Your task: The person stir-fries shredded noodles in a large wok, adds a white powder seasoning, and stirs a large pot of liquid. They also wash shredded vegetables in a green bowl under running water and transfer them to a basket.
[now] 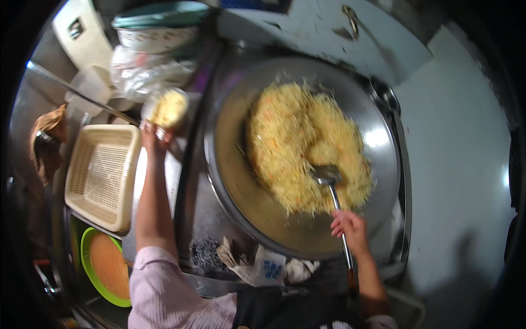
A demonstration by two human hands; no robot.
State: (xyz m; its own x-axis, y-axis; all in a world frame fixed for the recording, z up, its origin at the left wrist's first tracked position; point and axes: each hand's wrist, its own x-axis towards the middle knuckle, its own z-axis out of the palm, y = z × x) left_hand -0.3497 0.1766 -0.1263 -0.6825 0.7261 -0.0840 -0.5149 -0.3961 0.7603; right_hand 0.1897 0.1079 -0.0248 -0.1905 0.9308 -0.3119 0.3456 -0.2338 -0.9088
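A large metal wok (242,214) holds a heap of pale yellow shreds (283,140) flecked with orange. My right hand (349,230) grips the metal handle of a ladle (327,175), whose head rests in the lower part of the heap. To the left, beyond the wok's rim, my left hand (155,135) is at a small clear container of yellow food (169,109), its fingers at the near edge; whether it grips the container is partly hidden.
A beige plastic basket (133,164) and a green basin (85,255) with orange liquid lie left. Steel wool (204,254) and cloths (246,263) lie below the wok. A lidded bucket (156,39) and plastic bags (152,76) stand at upper left; another ladle (384,95) is beyond the wok's right rim.
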